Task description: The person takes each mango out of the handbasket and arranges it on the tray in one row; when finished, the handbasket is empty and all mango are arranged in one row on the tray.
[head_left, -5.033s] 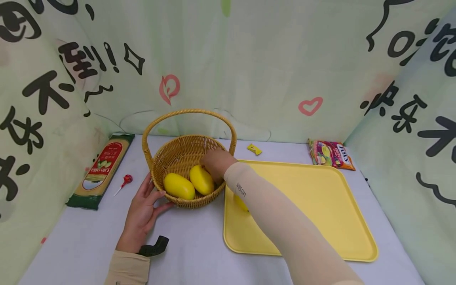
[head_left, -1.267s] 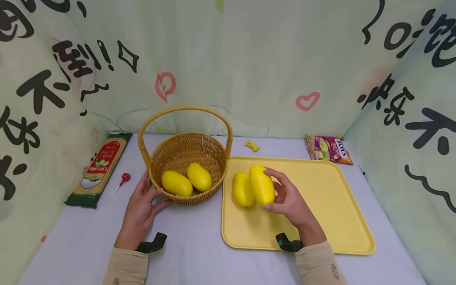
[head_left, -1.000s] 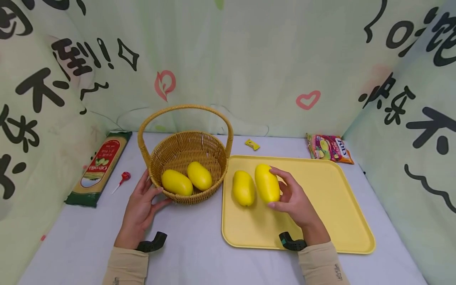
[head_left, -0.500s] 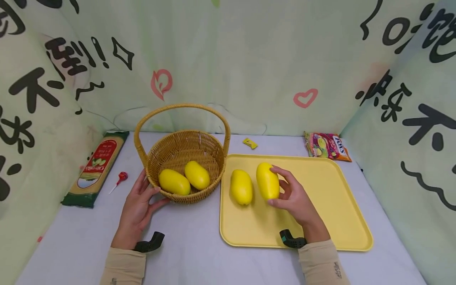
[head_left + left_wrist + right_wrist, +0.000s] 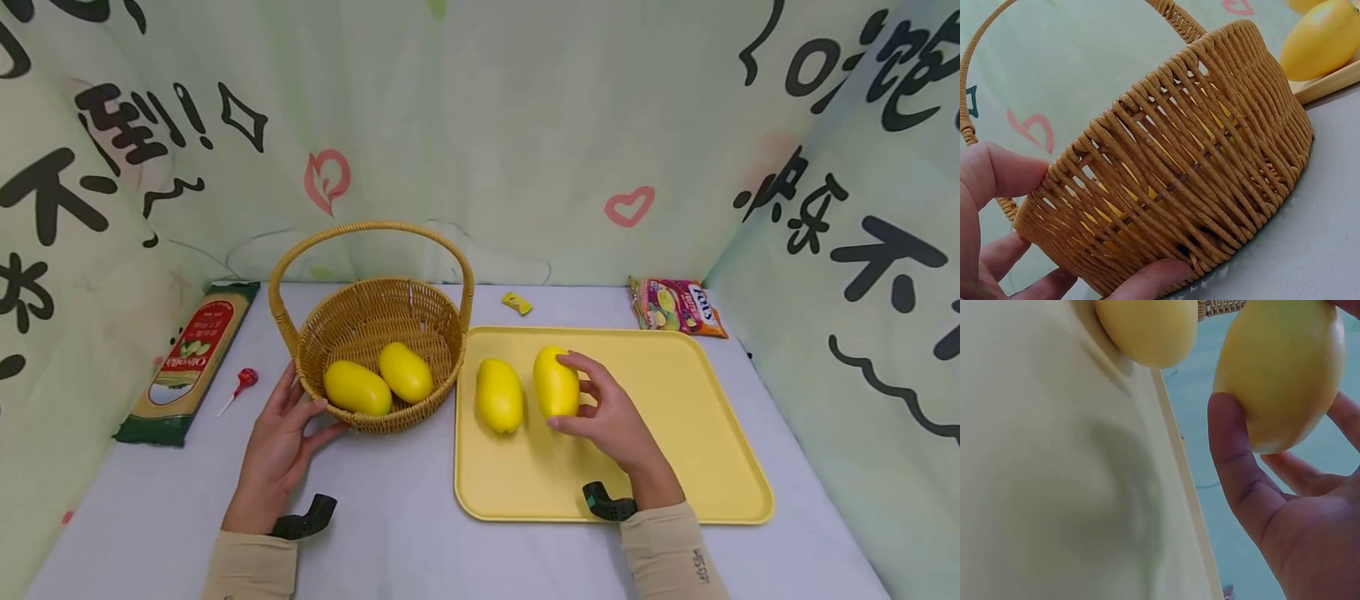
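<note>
My right hand (image 5: 611, 417) grips a yellow mango (image 5: 556, 383) over the left half of the yellow tray (image 5: 660, 433). In the right wrist view, thumb and fingers curl about this mango (image 5: 1282, 375), apart from the tray surface. Left of it on the tray lies another mango (image 5: 500, 396). Two more mangoes, one on the left (image 5: 357, 388) and one on the right (image 5: 406, 372), rest inside the wicker basket (image 5: 375, 308). My left hand (image 5: 276, 450) touches the basket's outer left side with spread fingers; its thumb lies along the lower wall (image 5: 1166, 187).
A green-and-tan packet (image 5: 191, 362) and a red lollipop (image 5: 243, 381) lie left of the basket. A small yellow wrapped candy (image 5: 517, 302) sits behind the tray. At the back right is a colourful snack bag (image 5: 677, 307). Printed curtains enclose the white table.
Five seconds ago my right hand was inside the basket; now it holds a mango over the tray. Lately that mango shifted rightwards, away from the one on the tray. The left hand stays put.
</note>
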Motion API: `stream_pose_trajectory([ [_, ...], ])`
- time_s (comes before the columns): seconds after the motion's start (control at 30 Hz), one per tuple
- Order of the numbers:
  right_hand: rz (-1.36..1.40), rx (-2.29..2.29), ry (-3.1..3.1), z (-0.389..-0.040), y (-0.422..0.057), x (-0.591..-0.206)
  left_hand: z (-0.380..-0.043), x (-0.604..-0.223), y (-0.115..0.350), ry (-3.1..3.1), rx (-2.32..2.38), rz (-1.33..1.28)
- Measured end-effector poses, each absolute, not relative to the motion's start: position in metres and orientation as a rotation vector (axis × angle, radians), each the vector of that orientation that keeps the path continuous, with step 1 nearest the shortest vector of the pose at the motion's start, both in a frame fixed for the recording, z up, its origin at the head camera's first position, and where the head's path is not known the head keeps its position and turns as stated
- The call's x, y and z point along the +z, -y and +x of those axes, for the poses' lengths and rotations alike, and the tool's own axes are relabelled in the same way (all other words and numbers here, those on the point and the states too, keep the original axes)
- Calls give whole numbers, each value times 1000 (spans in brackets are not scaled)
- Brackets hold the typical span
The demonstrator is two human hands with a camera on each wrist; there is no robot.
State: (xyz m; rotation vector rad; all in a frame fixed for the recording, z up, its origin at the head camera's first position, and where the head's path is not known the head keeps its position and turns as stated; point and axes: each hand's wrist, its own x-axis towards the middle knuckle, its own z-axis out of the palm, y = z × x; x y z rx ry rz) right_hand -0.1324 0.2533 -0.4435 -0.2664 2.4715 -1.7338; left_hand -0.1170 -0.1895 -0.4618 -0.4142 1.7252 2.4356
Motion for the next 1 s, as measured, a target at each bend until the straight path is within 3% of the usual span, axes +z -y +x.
stream_pose_trajectory([
  [1.0,-332,-1210,-2772,-134,-247,-452,-118,-462,191,-1702,2429,-446],
])
